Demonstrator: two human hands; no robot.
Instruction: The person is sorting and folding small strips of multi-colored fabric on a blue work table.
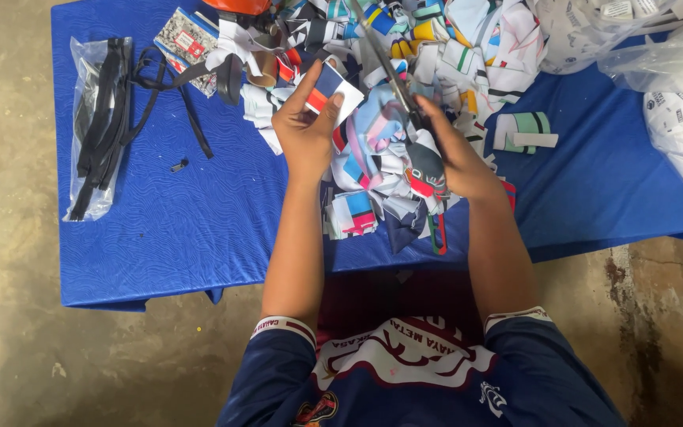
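Over the blue desk [160, 237]: my left hand [306, 130] pinches a small blue, white and orange fabric piece [327, 91]. My right hand [456, 154] grips scissors [393, 75], blades pointing away. Scrap heap [405, 47] behind and between both hands. Bagged black straps [96, 126] at far left. Bare cloth left of me; concrete floor [9, 316] past the desk's edges.

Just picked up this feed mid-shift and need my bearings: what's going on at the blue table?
A person sits at a blue table heaped with colourful fabric scraps. The left hand holds up a small navy, red and white fabric piece. The right hand grips scissors, blades pointing away over the pile. A clear bag of black straps lies at the table's left side, with clear plastic bags at the right.
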